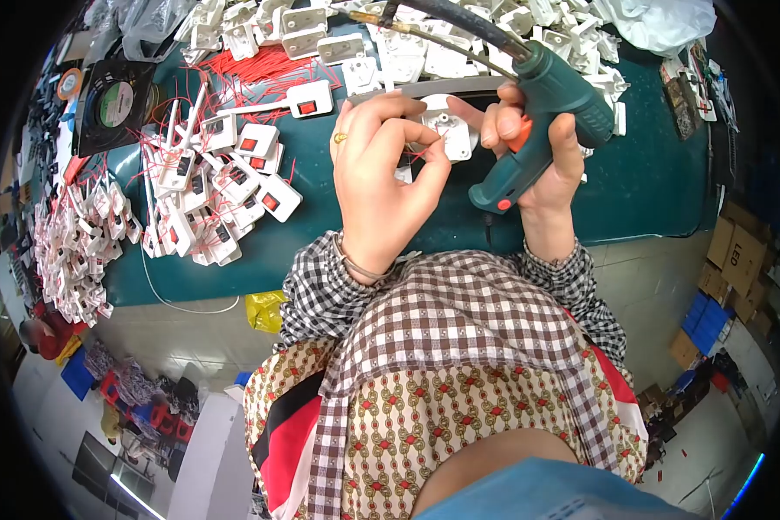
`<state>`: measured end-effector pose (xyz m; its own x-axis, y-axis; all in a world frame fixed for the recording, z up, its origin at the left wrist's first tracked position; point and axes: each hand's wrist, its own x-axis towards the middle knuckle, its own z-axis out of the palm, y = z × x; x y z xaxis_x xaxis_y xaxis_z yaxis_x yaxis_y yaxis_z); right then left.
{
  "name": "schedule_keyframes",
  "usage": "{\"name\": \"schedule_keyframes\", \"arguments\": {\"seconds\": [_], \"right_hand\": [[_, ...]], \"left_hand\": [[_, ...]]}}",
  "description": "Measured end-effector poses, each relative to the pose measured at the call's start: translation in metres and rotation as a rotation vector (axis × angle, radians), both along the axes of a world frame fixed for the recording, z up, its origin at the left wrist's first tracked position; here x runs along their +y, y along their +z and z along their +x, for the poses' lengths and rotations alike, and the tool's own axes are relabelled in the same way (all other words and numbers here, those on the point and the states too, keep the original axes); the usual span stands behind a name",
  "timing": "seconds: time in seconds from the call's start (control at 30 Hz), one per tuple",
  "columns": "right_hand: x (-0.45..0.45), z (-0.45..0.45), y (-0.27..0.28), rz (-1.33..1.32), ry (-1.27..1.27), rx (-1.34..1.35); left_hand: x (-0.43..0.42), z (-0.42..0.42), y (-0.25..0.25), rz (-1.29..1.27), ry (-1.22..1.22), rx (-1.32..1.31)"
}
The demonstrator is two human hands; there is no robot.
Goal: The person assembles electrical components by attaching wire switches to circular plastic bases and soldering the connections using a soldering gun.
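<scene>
My right hand (542, 143) is wrapped round a green glue gun (572, 95) with an orange trigger, its handle angled down to the left. Just left of it, a white plastic housing (449, 130) with a small round part lies on the table, its open side up. My left hand (388, 169) is at the housing's near left edge. Its thumb and index finger are pinched together on thin red wire (416, 154), partly hidden by the fingers. A finger of my right hand reaches towards the housing's right side.
White housings with red switches (234, 186) and red wires pile up on the left of the green table (650, 191). More white plastic parts (308, 35) and loose red wires (260, 74) lie along the back. A black round-framed device (113, 104) stands far left; cardboard boxes (741, 251) are off to the right.
</scene>
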<state>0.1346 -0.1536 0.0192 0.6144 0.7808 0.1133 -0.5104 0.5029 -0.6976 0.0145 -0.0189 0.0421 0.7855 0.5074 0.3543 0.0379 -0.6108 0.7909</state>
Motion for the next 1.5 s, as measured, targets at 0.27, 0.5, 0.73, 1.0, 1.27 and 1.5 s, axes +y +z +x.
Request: {"name": "schedule_keyframes", "arguments": {"seconds": [0.27, 0.5, 0.73, 1.0, 1.27, 1.5], "right_hand": [[0.003, 0.000, -0.004, 0.106, -0.005, 0.020], [-0.042, -0.021, 0.027, -0.123, -0.194, -0.095], [-0.088, -0.052, 0.048, -0.440, -0.359, -0.235], [-0.109, -0.084, 0.064, -0.631, -0.458, -0.283], [-0.094, -0.101, 0.073, -0.833, -0.536, -0.341], [-0.091, -0.101, 0.079, -0.890, -0.499, -0.337]], "left_hand": [[-0.015, 0.009, -0.005, -0.058, 0.030, -0.044], [-0.017, 0.011, -0.010, -0.063, 0.097, -0.129], [-0.014, 0.012, -0.006, -0.070, 0.062, -0.096], [-0.013, 0.011, -0.011, -0.144, 0.039, -0.153], [-0.012, 0.009, -0.001, -0.241, 0.021, -0.122], [-0.012, 0.009, 0.001, -0.203, 0.027, -0.103]]}}
